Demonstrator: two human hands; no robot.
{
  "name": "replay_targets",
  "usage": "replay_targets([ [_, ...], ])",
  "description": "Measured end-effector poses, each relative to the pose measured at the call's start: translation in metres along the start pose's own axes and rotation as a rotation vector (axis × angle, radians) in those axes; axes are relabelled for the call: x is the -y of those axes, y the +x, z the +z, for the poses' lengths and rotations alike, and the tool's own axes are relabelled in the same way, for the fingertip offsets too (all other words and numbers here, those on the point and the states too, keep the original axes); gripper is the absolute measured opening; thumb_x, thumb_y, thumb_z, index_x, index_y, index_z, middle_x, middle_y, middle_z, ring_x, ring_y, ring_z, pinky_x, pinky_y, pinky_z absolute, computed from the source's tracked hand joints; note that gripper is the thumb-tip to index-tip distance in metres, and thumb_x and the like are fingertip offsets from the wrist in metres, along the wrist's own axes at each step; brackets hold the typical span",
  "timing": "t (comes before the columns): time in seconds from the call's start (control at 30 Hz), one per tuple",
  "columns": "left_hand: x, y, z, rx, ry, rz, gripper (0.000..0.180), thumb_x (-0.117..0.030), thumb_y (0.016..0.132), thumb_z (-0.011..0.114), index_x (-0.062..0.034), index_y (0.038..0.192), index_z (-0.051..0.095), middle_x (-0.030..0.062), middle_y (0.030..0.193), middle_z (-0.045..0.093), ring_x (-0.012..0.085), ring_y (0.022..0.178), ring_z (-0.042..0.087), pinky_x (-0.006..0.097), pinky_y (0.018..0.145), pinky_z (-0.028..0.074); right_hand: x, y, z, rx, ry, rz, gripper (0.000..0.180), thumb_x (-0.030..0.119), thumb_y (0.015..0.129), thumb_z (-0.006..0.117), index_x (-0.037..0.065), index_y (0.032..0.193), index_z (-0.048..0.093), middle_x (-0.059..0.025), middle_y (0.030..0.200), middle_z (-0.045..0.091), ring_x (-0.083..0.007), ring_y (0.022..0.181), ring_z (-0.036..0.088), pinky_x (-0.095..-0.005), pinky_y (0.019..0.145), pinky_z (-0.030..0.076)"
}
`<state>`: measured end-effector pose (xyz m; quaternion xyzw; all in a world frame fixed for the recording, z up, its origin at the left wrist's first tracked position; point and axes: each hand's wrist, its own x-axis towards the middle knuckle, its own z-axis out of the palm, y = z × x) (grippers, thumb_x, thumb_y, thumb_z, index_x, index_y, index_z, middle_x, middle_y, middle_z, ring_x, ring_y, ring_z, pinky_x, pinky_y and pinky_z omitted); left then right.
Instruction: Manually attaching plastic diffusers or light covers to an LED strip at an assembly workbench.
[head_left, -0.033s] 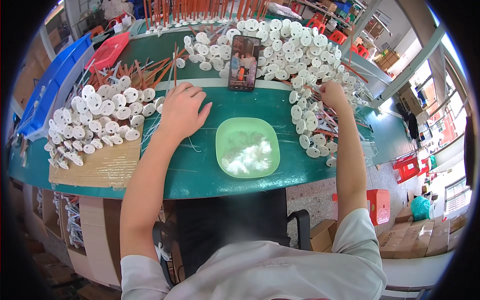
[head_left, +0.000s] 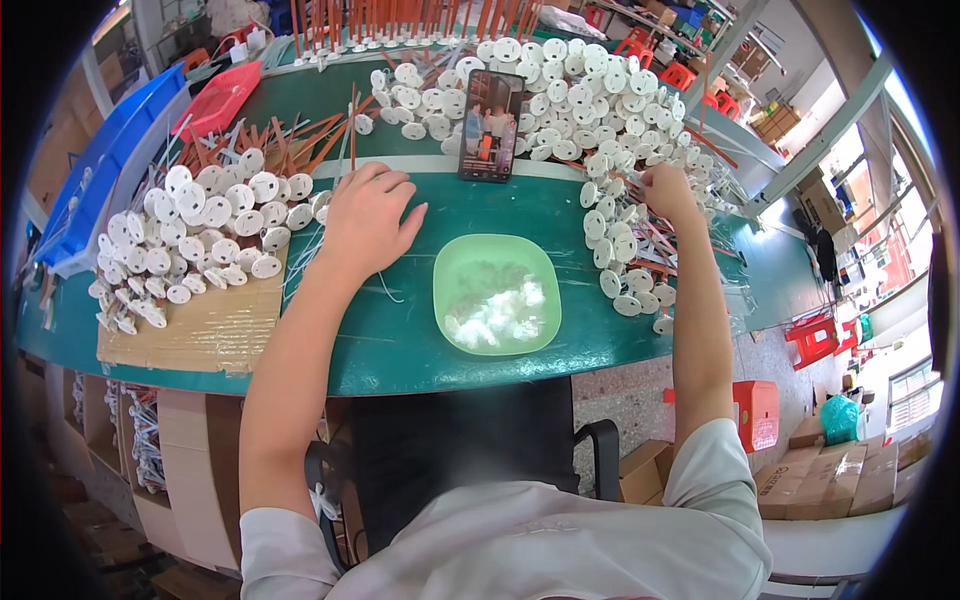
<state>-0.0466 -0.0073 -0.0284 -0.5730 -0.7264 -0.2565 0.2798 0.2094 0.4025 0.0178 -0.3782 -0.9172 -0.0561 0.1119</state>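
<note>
My left hand (head_left: 368, 222) lies palm down on the green table, thumb spread from the fingers, beside a pile of white discs (head_left: 240, 198) with strips attached. A thin brown strip (head_left: 352, 125) rises just beyond its fingertips; whether they touch it I cannot tell. At the right, my right hand (head_left: 668, 190) reaches into a larger heap of white discs (head_left: 620, 240) with brown and white strips. Its fingers are curled together at the heap, and what they pinch is hidden. Between my forearms sits a light green bowl (head_left: 447, 262) with small white pieces (head_left: 505, 312) in it.
A phone (head_left: 490, 125) showing a picture stands upright beyond the bowl. Brown strips on white discs stand in rows at the far edge. Cardboard (head_left: 190, 335) lies under the left pile. A red tray (head_left: 222, 100) and blue bin (head_left: 110, 170) are at the far left.
</note>
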Motion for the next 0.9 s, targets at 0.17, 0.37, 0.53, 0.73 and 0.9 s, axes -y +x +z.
replay_targets([
  [0.17,-0.001,0.002,-0.005,-0.056,-0.061,0.047,0.020,-0.022,0.084,0.072,-0.0048,0.094,0.069,0.0074,0.101,0.070,0.0275,0.103,0.062,0.042,0.090,0.050,0.038,-0.025,-0.032,-0.280,0.147,0.037,0.015,0.013,0.079,0.068,0.005,0.090,0.075,-0.0171,0.089,0.073,-0.0359,0.084,0.071,-0.0442,0.078,0.055],
  [0.37,-0.034,0.010,-0.019,-0.110,-0.399,0.066,0.040,-0.024,0.088,0.072,-0.0016,0.119,0.063,0.0167,0.104,0.070,0.0363,0.092,0.066,0.044,0.082,0.054,0.131,-0.080,-0.065,-0.687,-0.014,-0.636,0.023,0.005,0.076,0.069,0.013,0.096,0.075,-0.0035,0.095,0.072,-0.0248,0.088,0.062,-0.0377,0.072,0.054],
  [0.53,-0.047,0.000,-0.013,-0.041,-0.517,0.136,0.038,-0.017,0.089,0.072,0.0006,0.121,0.063,0.0168,0.101,0.070,0.0342,0.092,0.068,0.040,0.081,0.055,0.202,-0.119,-0.069,-0.700,0.055,-1.005,0.032,0.004,0.064,0.069,0.011,0.095,0.075,0.0003,0.095,0.069,-0.0201,0.089,0.060,-0.0347,0.068,0.051],
  [0.73,-0.055,0.004,-0.019,0.052,-0.652,0.079,0.037,-0.017,0.090,0.072,0.0043,0.119,0.064,0.0182,0.105,0.072,0.0337,0.091,0.071,0.038,0.081,0.057,0.209,-0.112,-0.065,-0.857,0.200,-1.105,0.027,-0.001,0.064,0.072,0.006,0.090,0.074,-0.0033,0.100,0.070,-0.0211,0.084,0.060,-0.0300,0.059,0.048],
  [0.9,-0.058,0.002,-0.006,0.168,-1.558,-0.464,0.027,-0.024,0.099,0.064,-0.0099,0.123,0.069,0.0142,0.116,0.073,0.0342,0.096,0.073,0.040,0.090,0.057,0.215,-0.115,-0.044,-0.920,0.644,-1.035,0.021,-0.007,0.074,0.075,0.003,0.092,0.074,-0.0097,0.092,0.072,-0.0261,0.078,0.066,-0.0315,0.064,0.055],
])
